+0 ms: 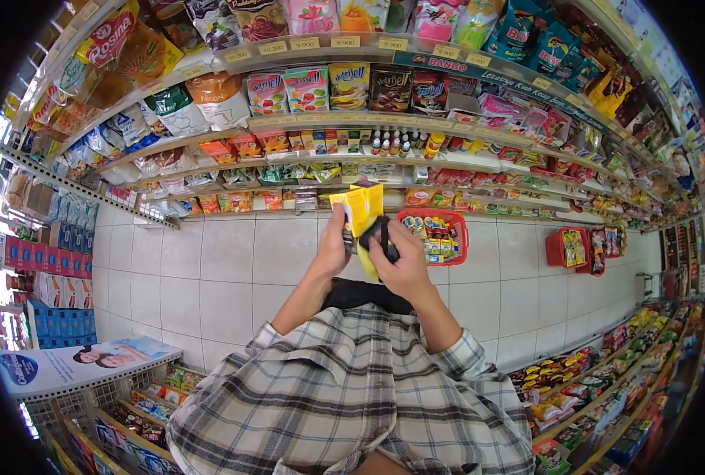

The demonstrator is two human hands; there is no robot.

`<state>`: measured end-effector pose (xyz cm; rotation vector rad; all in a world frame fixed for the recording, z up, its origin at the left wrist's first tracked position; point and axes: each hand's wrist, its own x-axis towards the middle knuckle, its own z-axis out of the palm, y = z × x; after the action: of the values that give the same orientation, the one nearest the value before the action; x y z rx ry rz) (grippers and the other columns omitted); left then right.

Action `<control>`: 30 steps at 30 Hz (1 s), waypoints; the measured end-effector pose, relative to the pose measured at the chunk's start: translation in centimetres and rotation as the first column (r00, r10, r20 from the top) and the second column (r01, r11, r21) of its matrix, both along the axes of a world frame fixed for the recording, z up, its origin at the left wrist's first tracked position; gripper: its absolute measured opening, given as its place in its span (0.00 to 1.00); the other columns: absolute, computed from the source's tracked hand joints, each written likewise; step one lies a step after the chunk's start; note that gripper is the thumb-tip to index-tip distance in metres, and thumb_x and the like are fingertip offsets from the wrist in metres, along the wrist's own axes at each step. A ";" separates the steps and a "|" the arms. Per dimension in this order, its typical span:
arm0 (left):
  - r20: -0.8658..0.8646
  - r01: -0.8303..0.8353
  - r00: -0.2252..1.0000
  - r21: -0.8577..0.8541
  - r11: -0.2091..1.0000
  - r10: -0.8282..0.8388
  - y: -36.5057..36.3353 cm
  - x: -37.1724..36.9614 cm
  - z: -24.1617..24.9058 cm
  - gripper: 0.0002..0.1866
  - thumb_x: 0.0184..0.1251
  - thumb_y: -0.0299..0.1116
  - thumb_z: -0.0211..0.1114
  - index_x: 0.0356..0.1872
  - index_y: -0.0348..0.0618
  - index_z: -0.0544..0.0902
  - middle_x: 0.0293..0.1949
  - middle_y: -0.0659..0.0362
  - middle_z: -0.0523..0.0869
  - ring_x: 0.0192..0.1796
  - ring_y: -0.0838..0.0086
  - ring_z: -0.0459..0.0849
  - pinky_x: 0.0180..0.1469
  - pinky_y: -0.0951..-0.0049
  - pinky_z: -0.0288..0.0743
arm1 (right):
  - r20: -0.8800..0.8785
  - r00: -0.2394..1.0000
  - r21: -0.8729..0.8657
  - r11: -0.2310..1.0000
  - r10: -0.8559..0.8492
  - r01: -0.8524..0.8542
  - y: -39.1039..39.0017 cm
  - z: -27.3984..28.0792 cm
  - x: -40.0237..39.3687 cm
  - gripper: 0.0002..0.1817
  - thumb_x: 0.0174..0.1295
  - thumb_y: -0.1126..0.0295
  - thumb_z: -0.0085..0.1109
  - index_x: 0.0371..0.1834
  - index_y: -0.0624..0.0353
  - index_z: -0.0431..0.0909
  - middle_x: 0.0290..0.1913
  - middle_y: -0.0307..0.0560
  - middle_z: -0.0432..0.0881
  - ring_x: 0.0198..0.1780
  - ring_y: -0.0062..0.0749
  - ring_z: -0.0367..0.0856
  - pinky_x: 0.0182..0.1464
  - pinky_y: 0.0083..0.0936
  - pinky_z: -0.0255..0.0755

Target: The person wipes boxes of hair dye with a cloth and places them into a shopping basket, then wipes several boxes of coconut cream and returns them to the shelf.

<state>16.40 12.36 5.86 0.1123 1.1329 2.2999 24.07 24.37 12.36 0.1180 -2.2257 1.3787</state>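
Observation:
Yellow boxes [356,207], pressed close together, are in my left hand [335,249], which is closed around their left side in front of my body. My right hand [404,260] is closed on a dark, black item [377,236] held against the lower right of the boxes. Its exact kind is hard to make out. Below it hangs a yellow-green piece [366,263] that looks like cloth, partly hidden by my fingers. A red basket [464,245] with small bottles and yellow packs stands on the floor just beyond my right hand.
Shelves [321,123] of packets, boxes and small bottles curve across the front. Farther right on the tiled floor [230,253] stands another red basket [554,252] with packets. Snack racks [598,372] rise behind right; a display with a printed panel [115,362] is behind left.

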 end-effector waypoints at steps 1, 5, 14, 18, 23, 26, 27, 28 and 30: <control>-0.008 -0.005 1.000 0.034 0.999 0.005 0.1 -0.5 0.5 0.34 0.77 0.59 0.38 0.64 0.38 0.69 0.56 0.54 0.80 0.55 0.70 0.81 0.60 0.68 0.73 | 0.054 0.999 -0.029 1.000 -0.001 0.003 0.6 -0.7 0.5 0.05 0.57 0.78 0.61 0.29 0.65 0.73 0.27 0.46 0.73 0.27 0.32 0.73 0.31 0.26 0.67; -0.040 0.026 0.999 0.094 0.995 -0.022 0.0 -1.4 1.1 0.35 0.76 0.61 0.38 0.66 0.39 0.67 0.58 0.54 0.79 0.58 0.69 0.80 0.61 0.66 0.73 | 0.247 0.968 -0.452 0.878 -0.046 0.158 2.5 -3.8 1.1 0.09 0.62 0.71 0.64 0.40 0.61 0.75 0.34 0.38 0.77 0.37 0.19 0.74 0.40 0.18 0.70; -0.217 0.188 0.954 -0.097 0.977 -0.206 1.1 0.2 0.8 0.39 0.74 0.64 0.32 0.67 0.40 0.67 0.55 0.57 0.80 0.52 0.73 0.81 0.57 0.71 0.76 | 0.276 0.961 -0.588 0.788 -0.020 0.185 1.5 -2.3 0.3 0.14 0.65 0.72 0.61 0.52 0.64 0.74 0.42 0.43 0.83 0.42 0.19 0.80 0.44 0.19 0.73; -0.156 0.142 0.978 -0.003 0.990 -0.141 1.4 0.6 1.6 0.35 0.77 0.59 0.35 0.69 0.40 0.65 0.54 0.56 0.81 0.48 0.74 0.82 0.53 0.71 0.78 | 0.314 0.949 -0.493 0.852 -0.018 0.179 2.2 -2.4 0.7 0.12 0.65 0.69 0.61 0.47 0.64 0.78 0.38 0.42 0.84 0.39 0.18 0.79 0.42 0.19 0.73; 0.075 0.153 0.986 -0.050 0.987 -0.149 0.6 1.3 3.2 0.25 0.80 0.46 0.42 0.69 0.43 0.65 0.53 0.55 0.81 0.45 0.74 0.83 0.47 0.72 0.81 | 0.481 0.876 -0.247 0.963 0.022 0.112 2.6 -1.4 1.2 0.17 0.67 0.61 0.59 0.44 0.67 0.79 0.30 0.46 0.84 0.32 0.20 0.79 0.36 0.22 0.71; 0.381 -0.060 0.922 -0.026 0.998 0.065 1.4 3.6 0.5 0.26 0.80 0.50 0.39 0.66 0.44 0.69 0.52 0.55 0.82 0.42 0.76 0.84 0.42 0.73 0.81 | 0.566 0.821 -0.131 0.976 -0.072 0.176 1.4 -2.6 1.4 0.22 0.64 0.55 0.60 0.44 0.67 0.79 0.28 0.53 0.83 0.30 0.37 0.82 0.35 0.30 0.72; 0.427 -0.065 0.902 -0.013 0.998 0.064 0.9 4.4 0.4 0.27 0.79 0.51 0.38 0.66 0.43 0.69 0.51 0.55 0.82 0.44 0.74 0.84 0.43 0.72 0.82 | 0.611 0.784 -0.066 0.979 -0.113 0.192 1.1 -2.5 1.6 0.23 0.63 0.54 0.61 0.44 0.68 0.79 0.28 0.55 0.83 0.30 0.41 0.83 0.35 0.32 0.72; 0.462 -0.069 0.885 0.006 0.998 0.058 0.6 4.8 0.3 0.28 0.79 0.52 0.37 0.66 0.43 0.69 0.51 0.54 0.82 0.45 0.73 0.84 0.44 0.70 0.82 | 0.604 0.782 -0.032 0.976 -0.153 0.216 1.0 -3.4 1.9 0.28 0.60 0.49 0.62 0.45 0.68 0.79 0.30 0.60 0.83 0.34 0.51 0.84 0.37 0.37 0.73; 0.556 -0.043 0.831 0.062 0.997 0.002 0.2 5.0 0.7 0.33 0.77 0.59 0.36 0.63 0.40 0.70 0.48 0.54 0.82 0.47 0.69 0.84 0.46 0.65 0.82 | 0.573 0.794 0.027 0.973 -0.203 0.229 1.2 -4.0 1.9 0.30 0.60 0.48 0.62 0.47 0.69 0.79 0.33 0.62 0.83 0.37 0.52 0.84 0.39 0.38 0.74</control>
<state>21.36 12.56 6.60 -0.5202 0.7453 2.1743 25.99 25.53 8.40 -0.6377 -2.5721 1.4651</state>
